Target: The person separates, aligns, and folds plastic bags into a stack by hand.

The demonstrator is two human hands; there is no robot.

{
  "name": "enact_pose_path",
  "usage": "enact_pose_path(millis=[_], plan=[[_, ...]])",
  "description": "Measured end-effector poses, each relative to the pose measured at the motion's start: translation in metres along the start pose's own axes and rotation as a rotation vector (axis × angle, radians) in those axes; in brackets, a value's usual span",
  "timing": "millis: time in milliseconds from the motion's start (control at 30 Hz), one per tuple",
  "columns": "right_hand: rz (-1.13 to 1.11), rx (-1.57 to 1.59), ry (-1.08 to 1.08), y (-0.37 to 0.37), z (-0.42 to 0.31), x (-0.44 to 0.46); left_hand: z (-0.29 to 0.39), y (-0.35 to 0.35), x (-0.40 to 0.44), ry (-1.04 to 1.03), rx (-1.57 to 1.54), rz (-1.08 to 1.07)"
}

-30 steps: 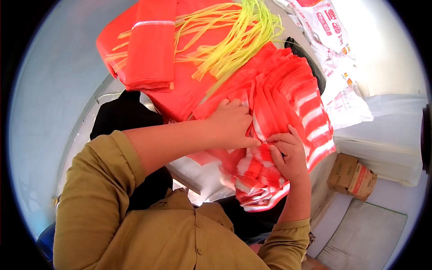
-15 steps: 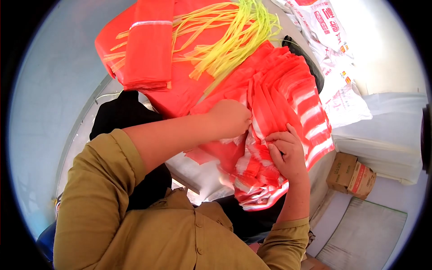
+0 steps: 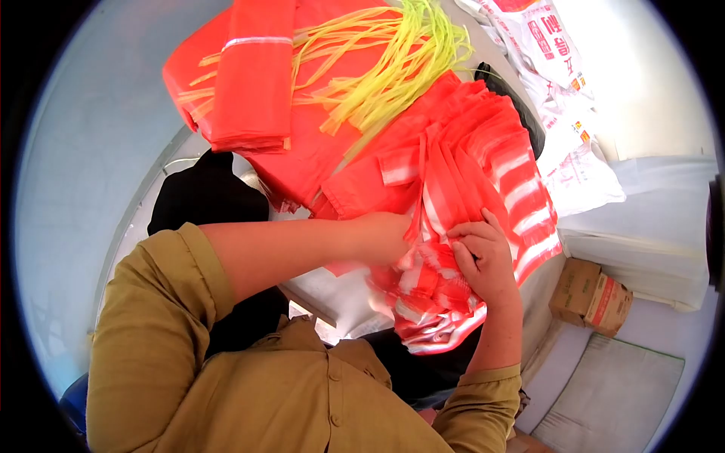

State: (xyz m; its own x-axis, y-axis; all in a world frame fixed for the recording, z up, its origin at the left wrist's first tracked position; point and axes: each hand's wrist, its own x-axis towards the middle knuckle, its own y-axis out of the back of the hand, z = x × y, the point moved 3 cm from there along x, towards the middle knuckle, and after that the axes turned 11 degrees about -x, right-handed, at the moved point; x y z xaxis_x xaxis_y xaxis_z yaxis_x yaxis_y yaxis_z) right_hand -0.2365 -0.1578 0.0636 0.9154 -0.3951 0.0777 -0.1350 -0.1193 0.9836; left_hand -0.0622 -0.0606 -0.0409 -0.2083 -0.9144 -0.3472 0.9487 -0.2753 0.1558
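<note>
A fanned stack of red plastic bags [image 3: 483,143] with whitish stripes spreads in front of me, its lower part crumpled. My left hand [image 3: 389,238] is closed at the near left side of the stack, with a red bag's edge running into it; its fingertips are blurred and partly hidden. On the right side of the crumpled part, my right hand [image 3: 482,253] grips the bags between thumb and forefinger, the other fingers lifted a little.
Beyond the stack lie yellow-green plastic strips [image 3: 408,68] and a folded red bundle [image 3: 253,83] with a pale band. White printed sacks [image 3: 547,68] are at the upper right. A cardboard box [image 3: 585,294] and a grey mat [image 3: 612,392] are lower right.
My left hand has moved down toward me, drawing a bag's edge along, and a folded red flap shows where it was. My right hand stays in nearly the same place.
</note>
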Motion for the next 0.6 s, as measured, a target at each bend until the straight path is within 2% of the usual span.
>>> enact_pose_path(millis=[133,267,367,467,567,600], plan=[[0.009,0.002,-0.011,-0.001,0.0,-0.001,0.003,0.015,-0.018,-0.007,0.113,-0.128],[0.017,0.008,-0.005,-0.001,-0.001,-0.001,0.027,0.042,-0.041,0.087,0.077,-0.275],[0.021,0.013,-0.005,-0.001,-0.001,-0.002,0.035,0.058,-0.047,0.033,0.128,-0.489],[0.012,0.014,-0.013,-0.001,-0.003,-0.001,0.006,0.079,-0.016,-0.217,0.368,0.292],[-0.005,0.009,-0.011,-0.001,-0.003,-0.001,0.008,0.088,-0.004,-0.447,0.562,0.655],[-0.01,0.004,-0.012,-0.001,-0.004,-0.001,0.005,0.086,0.002,-0.387,0.53,0.648]])
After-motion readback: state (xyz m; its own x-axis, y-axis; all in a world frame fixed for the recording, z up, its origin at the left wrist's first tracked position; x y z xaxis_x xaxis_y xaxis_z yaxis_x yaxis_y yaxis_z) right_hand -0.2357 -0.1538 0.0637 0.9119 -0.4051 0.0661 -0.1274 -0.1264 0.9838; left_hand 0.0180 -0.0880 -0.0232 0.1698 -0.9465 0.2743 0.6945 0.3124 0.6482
